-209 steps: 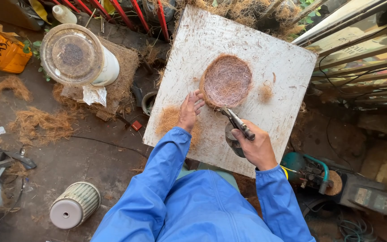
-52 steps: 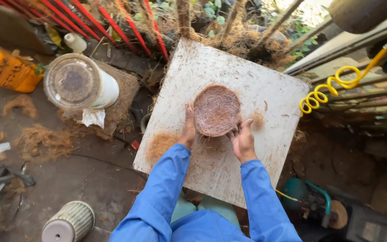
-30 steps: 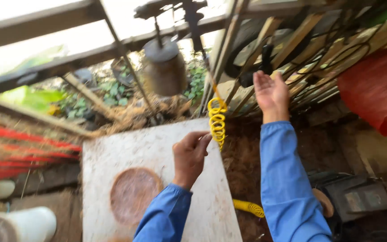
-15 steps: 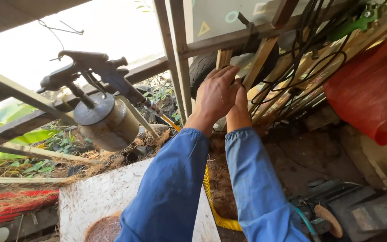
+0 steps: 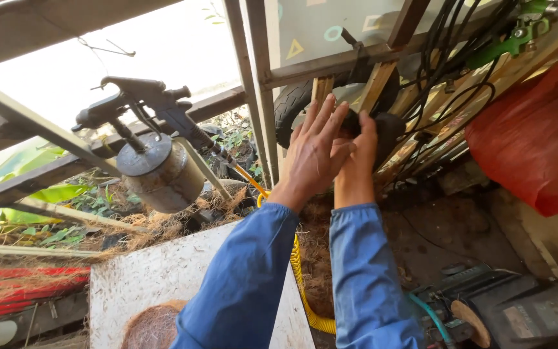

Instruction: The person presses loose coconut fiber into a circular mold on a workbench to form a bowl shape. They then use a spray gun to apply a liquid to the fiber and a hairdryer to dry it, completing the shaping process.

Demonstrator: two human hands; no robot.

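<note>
Both my arms, in blue sleeves, reach up to a wooden rack. My left hand is held flat with its fingers spread and holds nothing. It partly covers my right hand. My right hand grips a black rounded object that sits among hanging black cables; its fingers are mostly hidden. Left of my hands, a metal spray gun with a cup hangs from the frame. A yellow coiled hose runs down from it. Below lies a white board with a brown coir disc on it.
A tyre leans behind the rack. A red plastic bag hangs at the right. A dark machine with a green hose sits at the lower right. Red rods lie at the lower left, with loose fibre and plants behind the board.
The view rose from the coir disc on the board to the rack. Both hands left the disc and reached up. My left hand has now spread open beside the right.
</note>
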